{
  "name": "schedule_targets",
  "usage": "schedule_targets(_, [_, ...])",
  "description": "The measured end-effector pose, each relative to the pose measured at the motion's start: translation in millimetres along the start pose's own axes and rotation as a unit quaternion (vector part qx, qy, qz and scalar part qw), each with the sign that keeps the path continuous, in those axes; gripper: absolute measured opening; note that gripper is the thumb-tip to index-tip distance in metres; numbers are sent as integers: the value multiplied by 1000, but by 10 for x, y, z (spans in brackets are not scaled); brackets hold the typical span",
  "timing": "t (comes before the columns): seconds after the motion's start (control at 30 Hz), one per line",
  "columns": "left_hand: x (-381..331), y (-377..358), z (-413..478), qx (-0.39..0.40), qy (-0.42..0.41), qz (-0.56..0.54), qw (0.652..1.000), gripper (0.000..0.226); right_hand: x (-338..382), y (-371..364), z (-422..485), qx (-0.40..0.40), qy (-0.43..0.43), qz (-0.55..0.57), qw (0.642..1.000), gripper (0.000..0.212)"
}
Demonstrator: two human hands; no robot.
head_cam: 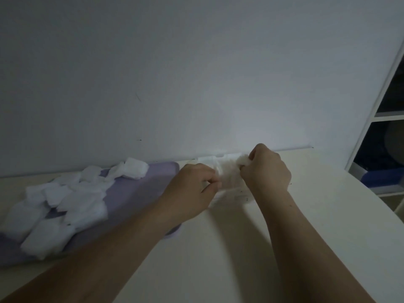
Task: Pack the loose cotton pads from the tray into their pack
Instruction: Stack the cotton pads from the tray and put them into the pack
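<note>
A lilac tray [140, 189] lies on the table at the left, with several white cotton pads [72, 200] heaped across it. A clear plastic pack [229, 173] stands against the wall between my hands. My left hand [192, 189] pinches the pack's left edge. My right hand [266, 169] grips a cotton pad [243, 160] at the pack's top right. The pack's lower part is hidden behind my hands.
The cream table [284, 248] runs up to a white wall [196, 84]. A white shelf unit [384, 127] with dark items stands at the right. The table's curved edge falls away at the lower right.
</note>
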State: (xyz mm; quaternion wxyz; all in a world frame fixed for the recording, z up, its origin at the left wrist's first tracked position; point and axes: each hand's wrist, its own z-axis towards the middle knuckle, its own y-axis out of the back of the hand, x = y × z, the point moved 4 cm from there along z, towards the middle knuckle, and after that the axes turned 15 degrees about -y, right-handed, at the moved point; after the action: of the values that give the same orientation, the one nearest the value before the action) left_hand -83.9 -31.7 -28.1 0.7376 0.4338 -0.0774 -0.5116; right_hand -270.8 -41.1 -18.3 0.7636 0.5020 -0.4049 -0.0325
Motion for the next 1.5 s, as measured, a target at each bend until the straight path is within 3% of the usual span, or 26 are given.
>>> schedule_targets(0.13, [9, -15, -1, -1, -12, -3, 1000, 14, 30, 66, -47, 48, 7, -32, 998, 5])
schedule_targets(0.23, [34, -29, 14, 6, -12, -5, 1000, 16, 30, 126, -69, 71, 24, -21, 997, 19])
schedule_targets(0.4, [23, -25, -15, -6, 12, -19, 1000, 14, 21, 31, -72, 49, 19, 22, 998, 6])
schedule_targets(0.57, [4, -17, -34, -4, 18, -18, 1000, 13, 30, 31, -71, 36, 31, 22, 999, 28])
schedule_targets(0.63, [-54, 5, -59, 6, 7, -14, 1000, 13, 53, 71, -84, 13, 45, 23, 999, 25])
schedule_targets(0.77, [-62, 208, -225, 4, 30, -19, 999, 23, 217, 80, -277, -49, 123, 29, 991, 24])
schedule_targets(0.87, [50, 415, -421, 28, 48, 40, 998, 30, 436, 68, -628, -102, 249, 104, 957, 19])
schedule_targets(0.93, [135, 561, -579, 56, 66, 84, 993, 35, 554, -24, -903, -84, 322, 133, 934, 18])
schedule_targets(1.03, [309, 903, -953, 92, 155, 162, 970, 50, 684, -329, -1351, 50, 381, 171, 907, 27])
schedule_targets(1.13, [542, 1243, -1404, 151, 282, 238, 917, 66, 720, -589, -1665, 174, 408, 137, 886, 39])
schedule_targets(1.23, [724, 1496, -1752, 184, 375, 256, 872, 87, 686, -680, -1697, 193, 408, 109, 886, 43])
schedule_targets(1.33, [868, 1583, -2005, 197, 434, 226, 850, 100, 676, -718, -1657, 185, 403, 114, 889, 38])
schedule_targets(1.5, [974, 1441, -1910, 166, 389, 204, 883, 98, 658, -781, -1606, 192, 392, 122, 892, 34])
